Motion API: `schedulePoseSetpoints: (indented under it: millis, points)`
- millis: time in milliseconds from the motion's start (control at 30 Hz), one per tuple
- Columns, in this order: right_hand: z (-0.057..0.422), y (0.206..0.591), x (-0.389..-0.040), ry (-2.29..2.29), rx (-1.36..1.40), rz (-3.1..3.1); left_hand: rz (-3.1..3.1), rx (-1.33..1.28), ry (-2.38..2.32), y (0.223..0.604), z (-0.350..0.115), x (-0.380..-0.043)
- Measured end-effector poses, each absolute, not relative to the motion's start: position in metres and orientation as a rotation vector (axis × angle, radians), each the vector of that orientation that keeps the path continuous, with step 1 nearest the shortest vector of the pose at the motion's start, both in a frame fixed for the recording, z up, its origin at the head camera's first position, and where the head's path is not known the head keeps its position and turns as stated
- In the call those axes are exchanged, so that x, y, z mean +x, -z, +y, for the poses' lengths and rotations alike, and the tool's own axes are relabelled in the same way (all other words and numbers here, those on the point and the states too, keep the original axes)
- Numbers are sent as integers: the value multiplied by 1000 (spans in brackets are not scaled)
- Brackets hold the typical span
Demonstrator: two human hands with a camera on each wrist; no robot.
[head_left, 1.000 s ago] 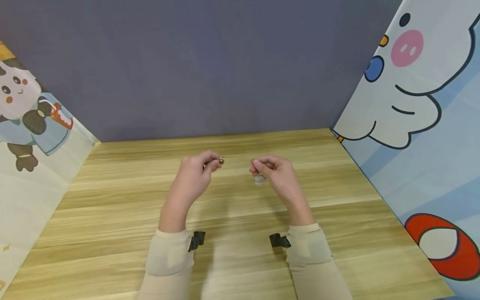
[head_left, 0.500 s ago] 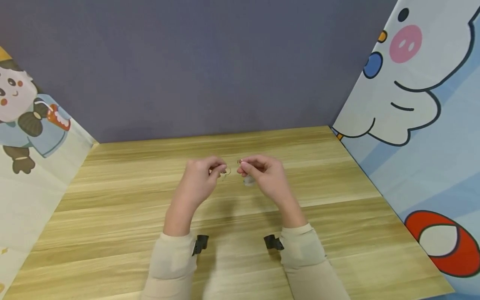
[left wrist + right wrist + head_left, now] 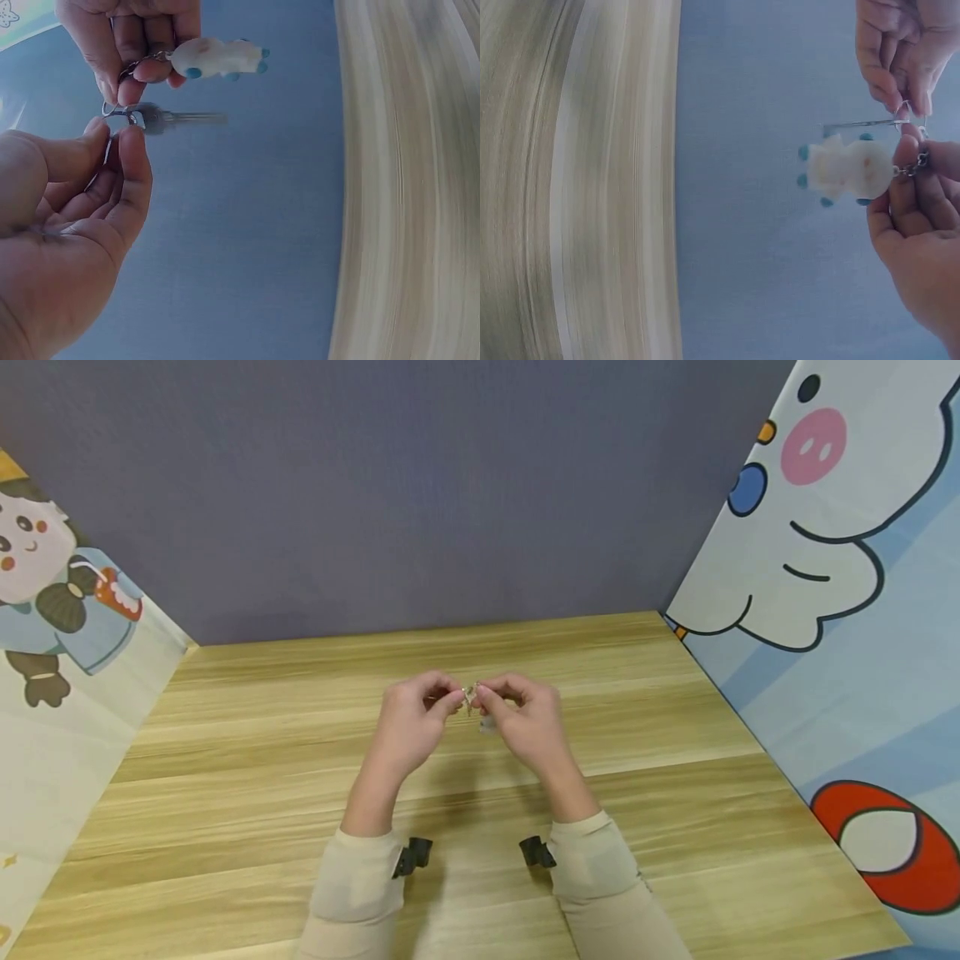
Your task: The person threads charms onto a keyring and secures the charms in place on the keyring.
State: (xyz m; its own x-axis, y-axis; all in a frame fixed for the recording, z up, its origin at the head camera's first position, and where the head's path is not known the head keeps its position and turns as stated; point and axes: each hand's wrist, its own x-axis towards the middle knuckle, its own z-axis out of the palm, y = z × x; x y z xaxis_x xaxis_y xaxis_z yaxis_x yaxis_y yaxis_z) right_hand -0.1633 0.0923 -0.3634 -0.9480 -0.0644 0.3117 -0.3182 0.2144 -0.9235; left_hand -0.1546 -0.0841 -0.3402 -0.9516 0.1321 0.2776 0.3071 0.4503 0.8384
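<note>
past my beige sleeves [image 3: 354, 887], my left hand [image 3: 409, 723] pinches a metal ring [image 3: 109, 113], a key [image 3: 171, 118] hanging beside it between both hands; my right hand [image 3: 534, 722] pinches the chain [image 3: 913, 166] of a white-and-teal figurine [image 3: 853, 169] dangling over the wood-grain table [image 3: 262, 760]; behind stands a grey-blue wall [image 3: 427, 502].

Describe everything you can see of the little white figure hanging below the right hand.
The white figure has a rounded head with teal knobs at its sides, teal limb ends and faint reddish marks. It looks like smooth plastic or rubber. It hangs head up above the table from a short metal chain linked to the top of its head and held by the right hand. Whether that hand touches the figure is unclear.
</note>
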Motion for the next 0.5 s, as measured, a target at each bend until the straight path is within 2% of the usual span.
schedulePoseSetpoints:
  millis: [500]
  points:
    - [89,366,-162,-1556,482,-2118,-2461,-459,1512,345,-81,-154]
